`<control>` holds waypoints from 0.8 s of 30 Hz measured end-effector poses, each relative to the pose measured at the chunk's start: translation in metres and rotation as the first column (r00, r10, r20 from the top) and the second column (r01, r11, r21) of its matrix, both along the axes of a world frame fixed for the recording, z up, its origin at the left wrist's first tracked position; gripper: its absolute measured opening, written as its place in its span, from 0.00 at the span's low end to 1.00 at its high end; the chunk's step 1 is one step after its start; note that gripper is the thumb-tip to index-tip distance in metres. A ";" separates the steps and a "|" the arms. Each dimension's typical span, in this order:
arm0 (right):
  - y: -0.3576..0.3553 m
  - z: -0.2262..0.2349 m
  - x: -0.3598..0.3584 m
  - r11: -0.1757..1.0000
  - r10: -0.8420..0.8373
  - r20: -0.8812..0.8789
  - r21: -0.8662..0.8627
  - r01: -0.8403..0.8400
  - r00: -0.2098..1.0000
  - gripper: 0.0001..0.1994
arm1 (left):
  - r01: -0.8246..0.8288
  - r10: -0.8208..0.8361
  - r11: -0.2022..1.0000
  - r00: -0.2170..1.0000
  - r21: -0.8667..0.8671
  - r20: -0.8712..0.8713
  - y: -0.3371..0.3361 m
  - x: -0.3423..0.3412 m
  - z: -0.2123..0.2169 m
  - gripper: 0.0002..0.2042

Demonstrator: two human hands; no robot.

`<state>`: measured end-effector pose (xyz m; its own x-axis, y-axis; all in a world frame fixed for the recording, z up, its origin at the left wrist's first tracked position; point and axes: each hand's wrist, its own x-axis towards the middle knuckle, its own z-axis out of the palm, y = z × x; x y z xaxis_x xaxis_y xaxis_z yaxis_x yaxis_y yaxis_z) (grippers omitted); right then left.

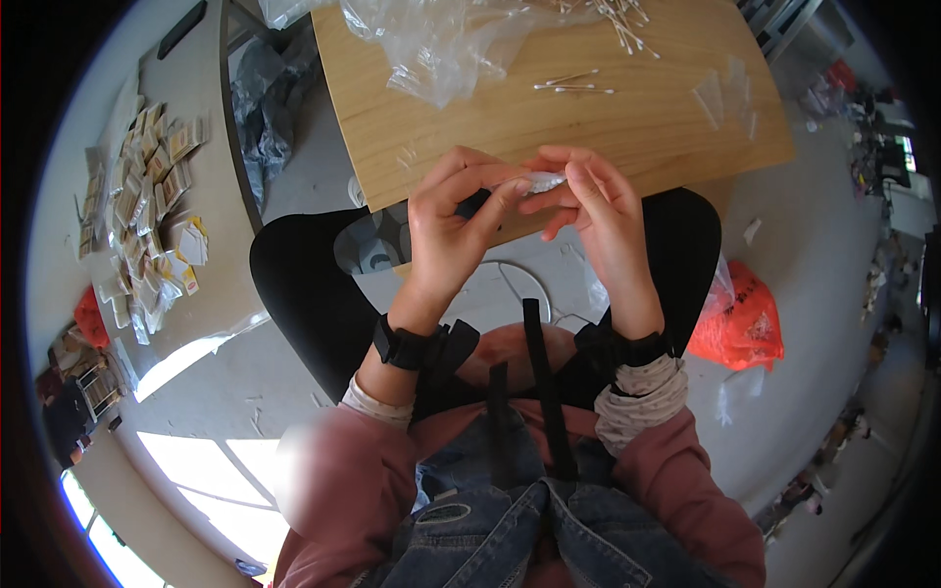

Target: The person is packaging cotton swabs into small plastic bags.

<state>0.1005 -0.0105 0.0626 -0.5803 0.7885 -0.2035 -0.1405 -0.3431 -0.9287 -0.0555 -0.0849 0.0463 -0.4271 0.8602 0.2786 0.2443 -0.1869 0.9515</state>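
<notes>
Denim overalls (480,534) with pink sleeves (676,470) fill the bottom of the view, nearest the camera, and past them both hands meet just off the near edge of a wooden table (676,122). Between them sits a small whitish packet (545,182), its contents too small to make out. The left hand (461,211) pinches one end between thumb and forefinger; the right hand (598,201) has its thumb at the other end and its fingers curled around, but whether they press on it I cannot tell. Since so little of the packet shows between the fingertips, a slack pinch could let it slip, and being by the table's edge, it might drop toward the lap or floor. Uneven pulling could crumple or tear it, if it is as thin as it looks. Farther up the table, loose cotton swabs (576,88) lie unfenced near a crumpled clear plastic bag (431,54); a brushing sleeve or a dragged bag could scatter them.
</notes>
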 end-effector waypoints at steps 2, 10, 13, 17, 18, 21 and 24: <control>0.000 -0.002 -0.002 1.000 -0.001 -0.013 -0.003 0.001 1.000 0.17 | 0.005 -0.005 1.000 1.000 -0.015 0.011 0.000 -0.001 -0.001 0.05; 0.003 -0.010 -0.007 1.000 0.001 0.041 0.021 -0.002 0.999 0.14 | 0.028 -0.020 0.998 0.989 -0.052 0.144 0.003 -0.003 -0.003 0.06; 0.006 -0.011 -0.004 1.000 0.005 0.040 -0.009 -0.005 0.999 0.14 | 0.061 -0.053 0.997 0.989 -0.055 0.135 0.004 -0.004 -0.005 0.07; 0.003 -0.007 -0.004 0.999 0.012 -0.122 -0.049 -0.018 0.992 0.12 | 0.037 -0.032 0.999 0.986 -0.029 0.161 0.004 -0.004 -0.009 0.07; 0.003 -0.007 -0.004 1.000 0.014 -0.093 -0.002 -0.014 0.996 0.11 | 0.036 -0.031 0.999 0.987 -0.035 0.155 0.004 -0.004 -0.008 0.07; 0.006 -0.013 -0.002 1.000 0.010 -0.071 -0.016 -0.011 0.997 0.10 | 0.041 -0.037 0.998 0.997 -0.045 0.072 0.003 -0.005 -0.005 0.07; 0.005 -0.010 -0.005 0.999 -0.034 -0.016 0.038 0.034 0.999 0.09 | 0.022 -0.021 1.000 0.998 -0.008 0.056 0.003 -0.003 -0.008 0.07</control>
